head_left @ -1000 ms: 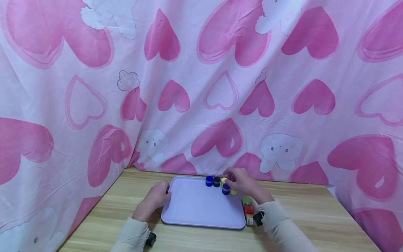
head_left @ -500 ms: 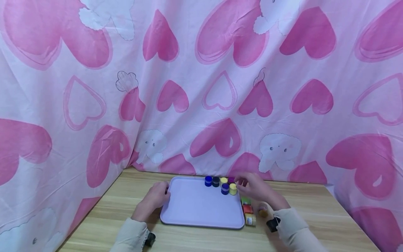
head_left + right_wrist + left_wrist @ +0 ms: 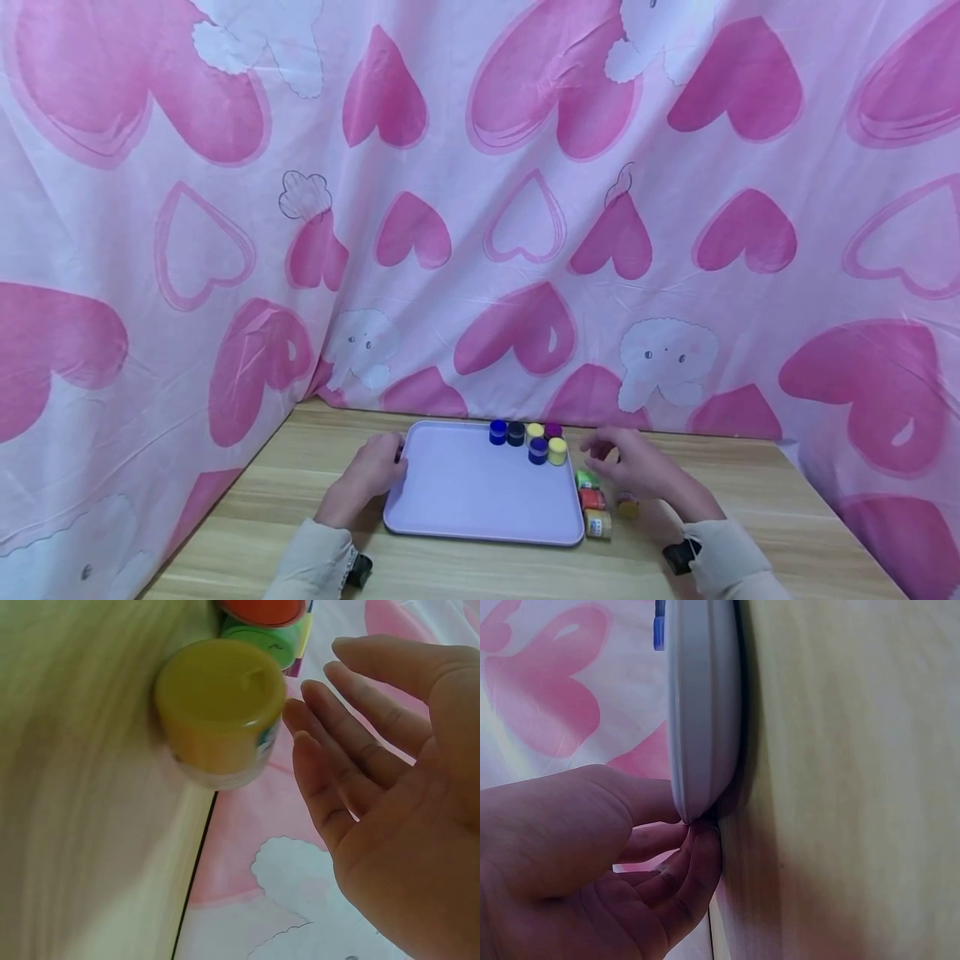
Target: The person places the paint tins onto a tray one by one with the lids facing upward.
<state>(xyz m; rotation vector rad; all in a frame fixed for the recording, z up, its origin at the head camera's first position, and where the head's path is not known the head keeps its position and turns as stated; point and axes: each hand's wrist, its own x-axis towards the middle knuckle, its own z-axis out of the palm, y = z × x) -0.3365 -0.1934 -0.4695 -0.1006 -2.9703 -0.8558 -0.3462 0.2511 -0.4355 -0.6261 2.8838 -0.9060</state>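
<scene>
My left hand (image 3: 378, 461) grips the left rim of the lilac tray (image 3: 465, 500); in the left wrist view the thumb lies on the rim and the fingers curl beneath it. Small paint jars stand at the tray's back right: a blue jar (image 3: 498, 432), a black jar (image 3: 516, 433), a purple jar (image 3: 552, 430), a yellow jar (image 3: 557, 452) and others. My right hand (image 3: 633, 462) hovers right of the tray, fingers loosely bent, holding nothing. Close below it is a green jar (image 3: 587, 479). The right wrist view shows a jar with an ochre lid (image 3: 221, 690) beside the fingers.
Along the tray's right edge lie a red jar (image 3: 592, 499) and a tan jar with a label (image 3: 597, 524). An ochre jar (image 3: 628, 505) stands farther right on the wooden table (image 3: 750, 500). A pink heart-patterned cloth (image 3: 517, 333) hangs behind and at the left.
My right hand has drawn back from the jars at the tray's back right corner, moving right and toward me, uncovering the purple and yellow jars. My left hand stays on the rim.
</scene>
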